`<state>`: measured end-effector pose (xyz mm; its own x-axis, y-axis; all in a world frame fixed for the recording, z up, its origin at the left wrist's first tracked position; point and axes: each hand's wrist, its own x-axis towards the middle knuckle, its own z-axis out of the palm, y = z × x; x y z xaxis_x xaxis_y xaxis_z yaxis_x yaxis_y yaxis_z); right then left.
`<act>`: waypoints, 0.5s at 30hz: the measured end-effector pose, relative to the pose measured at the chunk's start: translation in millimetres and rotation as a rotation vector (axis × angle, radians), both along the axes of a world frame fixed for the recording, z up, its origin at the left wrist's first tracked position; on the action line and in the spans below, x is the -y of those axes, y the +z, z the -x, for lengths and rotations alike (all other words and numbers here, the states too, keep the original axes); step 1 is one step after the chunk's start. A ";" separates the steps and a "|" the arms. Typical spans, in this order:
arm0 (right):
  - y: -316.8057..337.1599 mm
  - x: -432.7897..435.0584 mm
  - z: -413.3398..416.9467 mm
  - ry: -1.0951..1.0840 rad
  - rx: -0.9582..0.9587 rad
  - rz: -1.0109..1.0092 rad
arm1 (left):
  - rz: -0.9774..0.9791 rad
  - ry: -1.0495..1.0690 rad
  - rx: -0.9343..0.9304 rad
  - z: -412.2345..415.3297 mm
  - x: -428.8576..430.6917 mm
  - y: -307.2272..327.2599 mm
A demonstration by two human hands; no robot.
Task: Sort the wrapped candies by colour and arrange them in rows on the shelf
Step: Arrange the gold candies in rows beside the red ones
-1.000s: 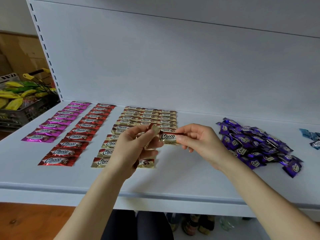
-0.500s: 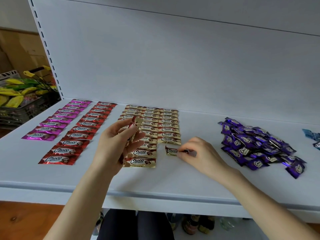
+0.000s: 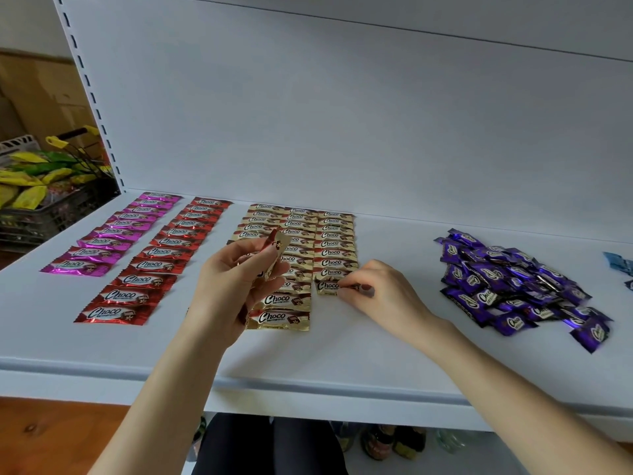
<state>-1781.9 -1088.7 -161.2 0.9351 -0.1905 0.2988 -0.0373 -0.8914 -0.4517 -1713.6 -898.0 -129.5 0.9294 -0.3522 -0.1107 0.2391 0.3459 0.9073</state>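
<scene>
Both hands hold gold foil-wrapped candies.
Your right hand pinches one, well behind the white shelf's front edge; left hand clutches several.

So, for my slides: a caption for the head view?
Right hand pinches a gold candy on the shelf; left hand holds more gold candies.

left hand and right hand seen bare. left forearm and right forearm uncovered as far as frame edge. fingers slender, nails kept short. dark close-fitting legwear worn, seen low between forearms, divided into two legs.
</scene>
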 end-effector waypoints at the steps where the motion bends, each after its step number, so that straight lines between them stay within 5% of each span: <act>1: -0.6 0.3 0.0 -0.001 0.007 -0.007 | 0.000 0.000 -0.003 -0.3 0.3 -0.3; 15: -4.3 1.7 2.3 -0.040 0.048 -0.030 | 0.070 -0.025 -0.056 0.1 2.0 -0.2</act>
<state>-1784.2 -1090.4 -165.5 0.9111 -0.2370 0.3371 -0.0502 -0.8758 -0.4800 -1713.7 -900.0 -129.7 0.9131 -0.3843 -0.1364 0.2982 0.4013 0.8661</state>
